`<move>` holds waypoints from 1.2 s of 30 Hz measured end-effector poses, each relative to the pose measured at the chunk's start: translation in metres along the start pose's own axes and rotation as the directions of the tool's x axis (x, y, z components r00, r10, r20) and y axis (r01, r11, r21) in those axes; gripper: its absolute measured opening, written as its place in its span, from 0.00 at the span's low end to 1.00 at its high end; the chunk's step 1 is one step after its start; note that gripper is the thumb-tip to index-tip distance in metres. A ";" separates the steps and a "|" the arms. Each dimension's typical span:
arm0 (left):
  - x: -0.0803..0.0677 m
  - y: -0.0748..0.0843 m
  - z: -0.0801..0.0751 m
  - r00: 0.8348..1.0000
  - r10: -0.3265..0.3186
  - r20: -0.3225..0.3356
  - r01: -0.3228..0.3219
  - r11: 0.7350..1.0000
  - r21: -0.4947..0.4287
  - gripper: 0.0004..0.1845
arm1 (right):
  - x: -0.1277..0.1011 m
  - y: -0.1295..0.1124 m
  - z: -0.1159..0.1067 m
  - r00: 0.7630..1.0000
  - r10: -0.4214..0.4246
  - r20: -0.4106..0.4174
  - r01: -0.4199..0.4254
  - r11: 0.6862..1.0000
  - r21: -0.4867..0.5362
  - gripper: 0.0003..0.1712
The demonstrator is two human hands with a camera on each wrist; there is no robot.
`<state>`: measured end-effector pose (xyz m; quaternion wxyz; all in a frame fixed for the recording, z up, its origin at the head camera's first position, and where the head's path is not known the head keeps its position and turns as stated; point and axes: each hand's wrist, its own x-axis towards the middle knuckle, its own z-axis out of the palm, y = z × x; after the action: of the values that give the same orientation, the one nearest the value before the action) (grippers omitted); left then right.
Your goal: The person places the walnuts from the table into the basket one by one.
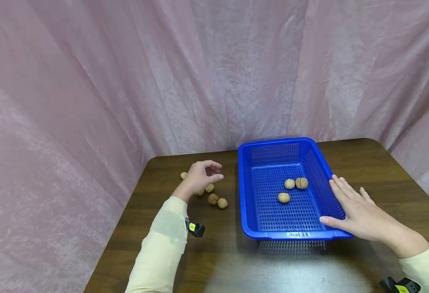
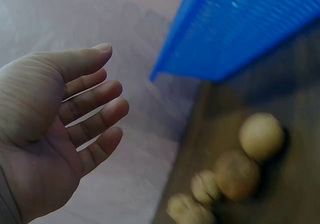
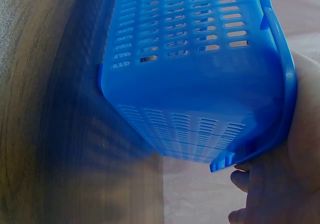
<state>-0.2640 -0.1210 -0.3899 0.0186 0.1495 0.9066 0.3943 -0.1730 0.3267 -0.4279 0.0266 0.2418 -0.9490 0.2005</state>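
Looking at the head view, a small cluster of walnuts [image 1: 214, 197] is seen left of centre on the dark wooden table [image 1: 364, 162], with three more walnuts [image 1: 291, 189] already lying inside the blue perforated plastic basket [image 1: 273, 228] at centre right. Walnuts like these would be judged light, hard and rigid, with a bumpy shell that gives decent grip, though they're round and likely to roll if nudged. They'd best be pinched across the widest part between thumb and fingertips, one at a time.

The left hand [image 1: 201, 175] is held just above the loose walnuts, fingers loosely curled and spread, nothing gripped; in the left wrist view the palm [image 2: 45, 134] is shown bare, with the nuts blurred at the lower right of the frame. The right hand [image 1: 353, 209] is laid flat against the basket's right wall near the front corner, fingers straight, thumb along the front rim, so it's pressed rather than clasped. The basket itself looks light and a bit flexible, easily slid on that smooth tabletop
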 end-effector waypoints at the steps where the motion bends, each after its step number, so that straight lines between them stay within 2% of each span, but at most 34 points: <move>1: -0.004 -0.008 0.001 1.000 -0.009 -0.007 0.009 1.000 -0.008 0.16 | 0.000 0.000 0.000 1.000 -0.001 0.003 0.001 1.000 -0.002 0.60; 4: -0.018 -0.029 0.008 0.999 -0.034 -0.025 0.033 0.999 -0.035 0.15 | 0.000 -0.001 0.000 1.000 0.007 0.002 -0.007 1.000 -0.002 0.60; 8: -0.035 -0.049 0.019 0.997 -0.048 -0.052 0.045 0.997 -0.069 0.14 | 0.002 -0.001 0.000 1.000 0.013 0.001 -0.013 1.000 -0.002 0.60; 13: -0.050 -0.060 0.035 0.994 -0.065 -0.092 0.057 0.994 -0.092 0.14 | 0.003 -0.001 0.000 1.000 0.004 -0.006 -0.004 1.000 -0.009 0.60; 18: -0.059 -0.066 0.052 0.993 -0.075 -0.089 0.067 0.994 -0.091 0.13 | 0.002 0.000 0.000 1.000 0.003 -0.005 -0.003 1.000 -0.007 0.60; 26: -0.062 -0.076 0.075 0.988 -0.080 -0.133 0.069 0.994 -0.085 0.14 | 0.002 -0.001 0.003 1.000 0.013 0.012 -0.013 1.000 0.002 0.61; 31: -0.058 -0.078 0.081 0.984 -0.058 -0.170 0.053 0.998 -0.033 0.15 | 0.001 -0.001 0.004 1.000 0.012 0.012 -0.012 1.000 0.004 0.61; 36: -0.052 -0.076 0.085 0.979 -0.090 -0.182 0.095 0.995 0.017 0.17 | 0.001 -0.001 0.003 1.000 0.014 0.012 -0.014 1.000 0.001 0.61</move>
<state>-0.2213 -0.1248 -0.5075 -0.0473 0.0711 0.9155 0.3931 -0.1736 0.3242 -0.4299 0.0195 0.2362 -0.9507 0.1999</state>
